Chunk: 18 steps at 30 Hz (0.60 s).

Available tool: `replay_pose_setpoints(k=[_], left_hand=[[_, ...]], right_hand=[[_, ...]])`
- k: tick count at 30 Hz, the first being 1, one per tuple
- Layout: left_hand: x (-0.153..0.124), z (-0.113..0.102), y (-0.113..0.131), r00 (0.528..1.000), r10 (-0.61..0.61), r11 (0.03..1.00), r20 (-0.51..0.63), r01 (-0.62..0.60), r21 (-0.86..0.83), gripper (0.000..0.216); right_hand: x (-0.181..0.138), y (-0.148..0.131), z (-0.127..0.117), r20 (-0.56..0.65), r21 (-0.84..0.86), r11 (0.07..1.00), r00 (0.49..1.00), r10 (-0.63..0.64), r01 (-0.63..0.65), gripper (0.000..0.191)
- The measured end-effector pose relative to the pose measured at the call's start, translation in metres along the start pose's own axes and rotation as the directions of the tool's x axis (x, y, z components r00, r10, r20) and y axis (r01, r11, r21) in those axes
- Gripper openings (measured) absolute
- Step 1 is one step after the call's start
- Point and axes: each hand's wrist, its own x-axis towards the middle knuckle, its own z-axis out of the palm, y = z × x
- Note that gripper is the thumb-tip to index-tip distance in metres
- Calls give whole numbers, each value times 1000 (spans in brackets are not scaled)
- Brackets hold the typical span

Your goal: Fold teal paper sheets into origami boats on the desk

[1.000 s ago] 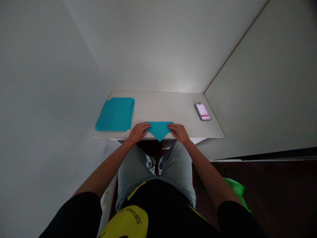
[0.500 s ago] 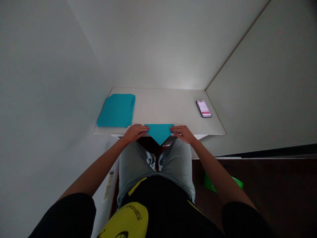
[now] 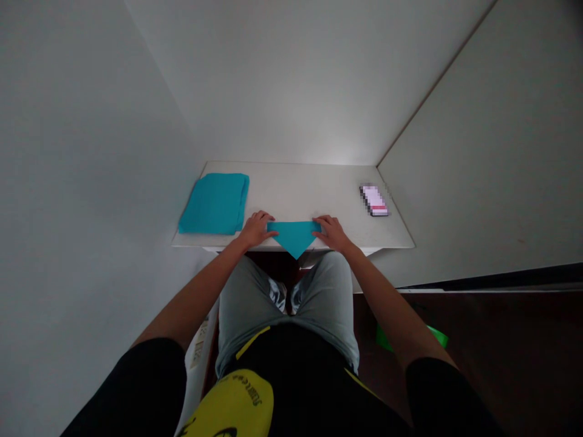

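A turquoise sheet of paper (image 3: 295, 235), folded to a downward-pointing triangle, lies at the front edge of the white table (image 3: 305, 194). Its tip sticks out past the edge. My left hand (image 3: 257, 229) grips the left corner, fingers along the top fold and thumb lower on the paper. On the opposite corner, my right hand (image 3: 331, 232) has a similar grip with fingers above and thumb below. To the left of my left hand sits a stack of turquoise paper (image 3: 214, 203), its sheets slightly uneven at the right side.
A phone (image 3: 374, 200) with a blurred screen rests on the right part of the table. Walls close in the table at the back and both sides. My legs (image 3: 248, 291) are under the front edge. Something green (image 3: 437, 335) is on the dark floor at right.
Both hands and the folded paper have moved slightly away from me, further onto the table. The fingers now reach over the top fold, with the thumbs spread lower. Stack and phone stay put.
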Motion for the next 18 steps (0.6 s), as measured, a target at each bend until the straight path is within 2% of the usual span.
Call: replay_pose_setpoints(k=[3,7,9,12,15,16,18], left_hand=[[20,-3,-2,996,-48,999,76,49,-21,39],[32,-8,-2,985,-110,990,135,120,-68,41],[29,-7,0,984,-113,989,136,125,-81,43],[19,-5,3,987,-111,978,114,129,-167,49],[10,-4,7,995,-57,970,80,74,-233,39],[8,-3,9,997,-33,972,75,50,-231,32],[4,-3,12,998,4,976,63,9,-215,22]], right_hand=[[21,10,-4,64,9,1000,998,-25,24,51],[41,19,-13,138,65,996,988,-75,67,37],[45,21,-15,147,88,994,987,-70,58,38],[46,23,-15,139,115,993,989,-50,34,55],[48,21,-16,144,108,992,986,-84,69,70],[48,19,-18,154,92,992,983,-99,85,67],[48,13,-22,173,51,993,978,-113,106,49]])
